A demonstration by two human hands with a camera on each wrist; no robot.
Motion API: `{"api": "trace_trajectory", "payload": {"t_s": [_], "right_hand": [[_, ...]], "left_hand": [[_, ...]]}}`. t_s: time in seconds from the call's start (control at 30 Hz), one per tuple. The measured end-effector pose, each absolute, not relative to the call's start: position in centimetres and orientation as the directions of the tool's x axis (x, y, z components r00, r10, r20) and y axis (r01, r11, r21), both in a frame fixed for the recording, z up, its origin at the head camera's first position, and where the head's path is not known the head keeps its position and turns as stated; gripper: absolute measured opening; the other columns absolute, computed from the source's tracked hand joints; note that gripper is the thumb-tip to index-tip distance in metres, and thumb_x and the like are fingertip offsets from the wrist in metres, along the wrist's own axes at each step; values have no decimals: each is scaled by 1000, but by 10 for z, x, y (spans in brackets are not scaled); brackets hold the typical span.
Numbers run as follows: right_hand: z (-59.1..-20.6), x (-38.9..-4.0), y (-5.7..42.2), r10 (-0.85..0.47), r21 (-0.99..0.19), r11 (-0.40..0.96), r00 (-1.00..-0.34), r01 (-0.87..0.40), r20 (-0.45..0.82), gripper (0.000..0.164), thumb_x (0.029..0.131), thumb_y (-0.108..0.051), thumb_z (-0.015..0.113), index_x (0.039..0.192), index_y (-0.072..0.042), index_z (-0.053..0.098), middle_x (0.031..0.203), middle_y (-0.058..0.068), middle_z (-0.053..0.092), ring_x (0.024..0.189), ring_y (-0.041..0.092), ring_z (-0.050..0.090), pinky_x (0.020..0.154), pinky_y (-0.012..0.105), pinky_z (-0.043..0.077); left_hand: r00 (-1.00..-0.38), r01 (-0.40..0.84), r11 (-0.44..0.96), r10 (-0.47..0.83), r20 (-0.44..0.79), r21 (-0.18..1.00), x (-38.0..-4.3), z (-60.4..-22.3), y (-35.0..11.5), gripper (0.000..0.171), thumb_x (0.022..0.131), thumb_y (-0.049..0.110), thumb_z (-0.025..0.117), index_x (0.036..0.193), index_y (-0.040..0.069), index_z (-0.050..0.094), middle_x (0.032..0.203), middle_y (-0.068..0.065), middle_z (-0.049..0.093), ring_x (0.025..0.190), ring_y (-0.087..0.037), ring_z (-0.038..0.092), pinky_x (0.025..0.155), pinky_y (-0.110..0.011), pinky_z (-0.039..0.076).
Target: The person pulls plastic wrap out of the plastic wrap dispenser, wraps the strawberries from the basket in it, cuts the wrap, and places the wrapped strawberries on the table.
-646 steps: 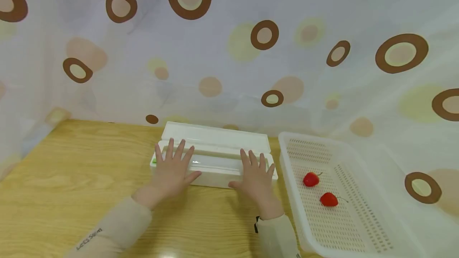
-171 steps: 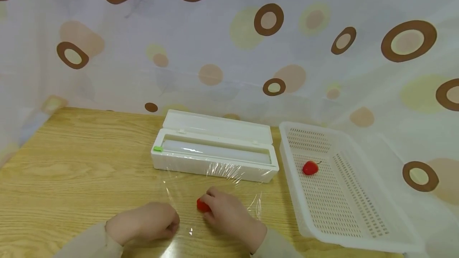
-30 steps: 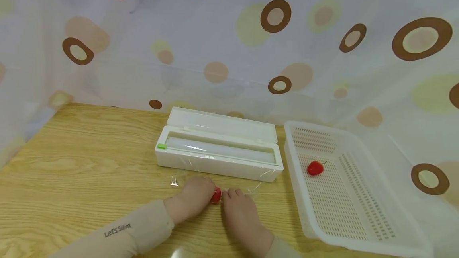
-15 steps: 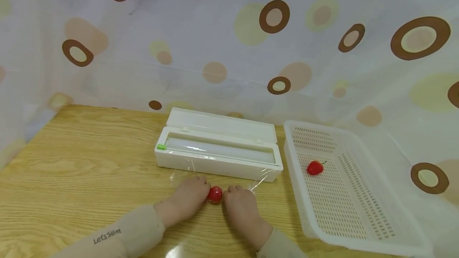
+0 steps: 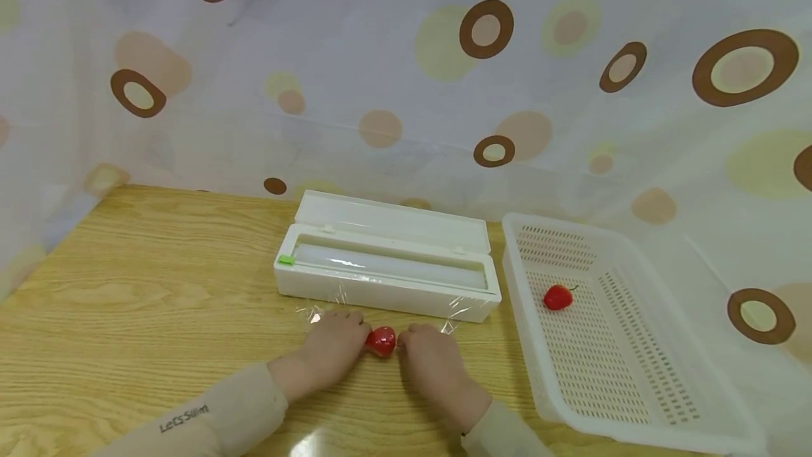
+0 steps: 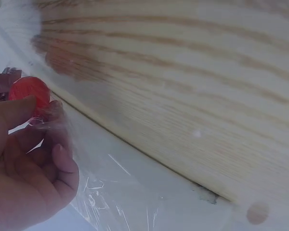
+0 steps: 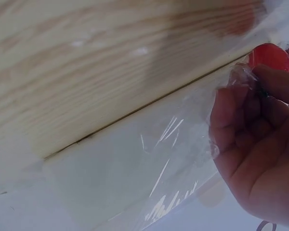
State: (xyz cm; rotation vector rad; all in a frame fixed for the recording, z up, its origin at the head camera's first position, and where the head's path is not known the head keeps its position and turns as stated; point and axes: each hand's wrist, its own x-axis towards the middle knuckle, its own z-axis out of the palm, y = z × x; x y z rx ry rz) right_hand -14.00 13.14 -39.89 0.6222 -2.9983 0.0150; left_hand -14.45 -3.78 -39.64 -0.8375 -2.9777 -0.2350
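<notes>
A red cherry [image 5: 383, 341] wrapped in clear cling film lies between both hands, just in front of the white film box [image 5: 387, 295]. My left hand [image 5: 333, 348] holds its left end; in the left wrist view the thumb presses on the red cherry [image 6: 31, 89]. At the stem side, my right hand [image 5: 434, 362] pinches the gathered film between thumb and curled fingers, close against the cherry [image 7: 269, 55] in the right wrist view. Loose cling film [image 7: 166, 187] stretches from the hands to the box. Some fingertips are hidden behind the cherry.
The box's lid [image 5: 393, 221] stands open behind a white film roll [image 5: 387, 266], and a green slider [image 5: 286, 259] sits at its left end. On the right is a white perforated basket [image 5: 539, 393] with another cherry [image 5: 558, 297]. A patterned curtain hangs behind the wooden table [image 5: 158, 288].
Earlier, both cherries lay in the basket; one came out onto drawn film. Within the last second, my left hand shifted slightly left and the cherry turned, its stem towards my right hand.
</notes>
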Motion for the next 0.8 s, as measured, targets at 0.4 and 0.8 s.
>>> {"api": "trace_trajectory", "payload": {"t_s": [0.4,0.8], "right_hand": [[-392,-144,137,-372,-203,907,-928,-368,23,11,88,-17,62,84,-9,69,78,1,66,74,19,63,60,33,50],[-389,-153,145,-353,-390,853,-934,-348,60,28,89,-14,58,61,-9,56,58,-5,44,55,8,40,51,21,34]], "left_hand": [[-873,485,833,478,94,267,-149,-401,-40,24,91,28,57,97,7,67,92,-6,67,91,-23,60,85,-37,44],[-892,452,802,420,170,390,-154,-407,-42,20,94,21,52,86,8,64,84,-7,67,88,-28,62,84,-43,44]]}}
